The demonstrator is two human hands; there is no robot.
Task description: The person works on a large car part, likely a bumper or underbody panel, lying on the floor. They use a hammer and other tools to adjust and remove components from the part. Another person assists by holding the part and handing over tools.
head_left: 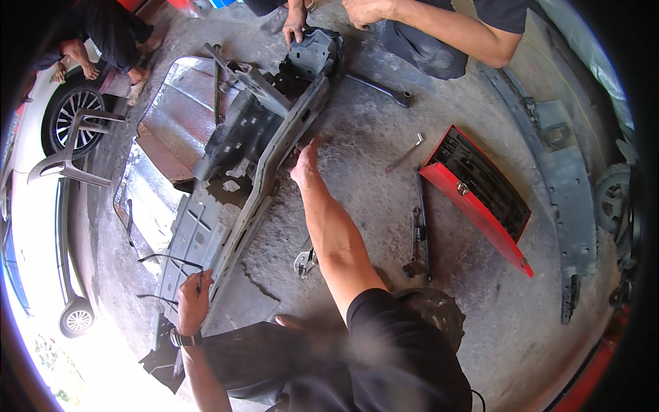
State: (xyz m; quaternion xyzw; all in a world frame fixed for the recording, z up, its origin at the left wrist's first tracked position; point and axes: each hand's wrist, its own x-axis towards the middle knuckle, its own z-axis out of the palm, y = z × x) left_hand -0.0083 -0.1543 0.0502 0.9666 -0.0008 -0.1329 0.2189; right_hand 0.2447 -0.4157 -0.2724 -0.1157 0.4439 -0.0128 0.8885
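A pair of dark-framed eyeglasses (180,264) is pinched in my closed left hand (194,296), their arms pointing left over the near end of a grey metal car body section (257,175). This long section lies on the floor, running from near left to far middle. My right arm stretches forward, and my right hand (305,161) is closed at the right edge of the section, its fingertips partly hidden against the rail. Below that forearm, locking pliers (304,262) lie on the floor, partly covered by my arm.
An open red toolbox (473,216) stands at right, beside a long bar tool (421,233) and a small socket tool (405,152). A wrench (379,89) lies farther away. Co-workers' hands (295,26) are at the far end. A grey beam (570,185) lies far right; a silver insulating sheet (185,103) lies left.
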